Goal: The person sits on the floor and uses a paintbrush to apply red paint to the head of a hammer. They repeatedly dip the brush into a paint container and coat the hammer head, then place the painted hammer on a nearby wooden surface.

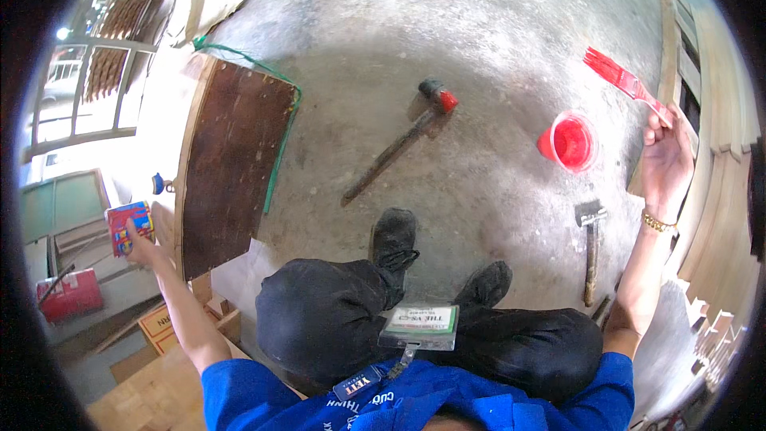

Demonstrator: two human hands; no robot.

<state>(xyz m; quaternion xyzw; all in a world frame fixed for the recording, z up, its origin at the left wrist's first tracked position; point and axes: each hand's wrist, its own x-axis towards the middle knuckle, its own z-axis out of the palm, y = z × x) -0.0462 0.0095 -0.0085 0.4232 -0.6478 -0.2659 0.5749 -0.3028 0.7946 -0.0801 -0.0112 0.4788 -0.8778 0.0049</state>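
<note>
My right hand (pixel 669 158), stretched far out to the right, is closed on the handle of a paintbrush (pixel 618 76) covered in red. Its bristles point up and to the left. Below the brush, a clear plastic cup (pixel 546 144) with red paint inside tilts on the floor. Out at the left, my left hand (pixel 142 247) grips a small colourful box or packet (pixel 128 226) in red, blue and yellow. A mallet (pixel 391 156) with a black and red head lies in front of my feet. Nearer my right arm lies a hammer (pixel 590 259) with a metal head.
A brown board (pixel 231 160) edged by a green strap stands at the left, near a blue-and-white cup (pixel 161 184). Stacked wooden planks (pixel 722 191) line the right side. A red box (pixel 72 295) and a carton (pixel 159 327) sit at the lower left.
</note>
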